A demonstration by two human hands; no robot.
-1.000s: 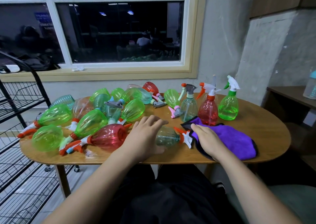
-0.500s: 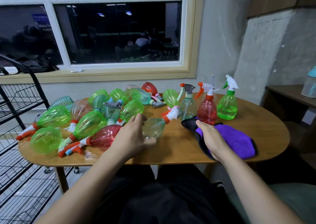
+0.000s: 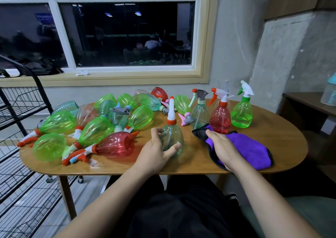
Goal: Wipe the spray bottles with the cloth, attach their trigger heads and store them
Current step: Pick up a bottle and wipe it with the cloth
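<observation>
The clear bottle (image 3: 171, 136) is upright now, tipped up off its side from a moment ago! Left hand (image 3: 154, 152) wraps its base, fingers partly hidden behind the plastic. Right hand (image 3: 224, 149) lies on the purple cloth (image 3: 249, 149), fingers curled into its edge. Both sit near the table (image 3: 283, 139) front.

Pale lettering runs up the side of a clear teal-capped bottle (image 3: 329, 94) on the side shelf, right of the window (image 3: 125, 32); too blurred to read.
</observation>
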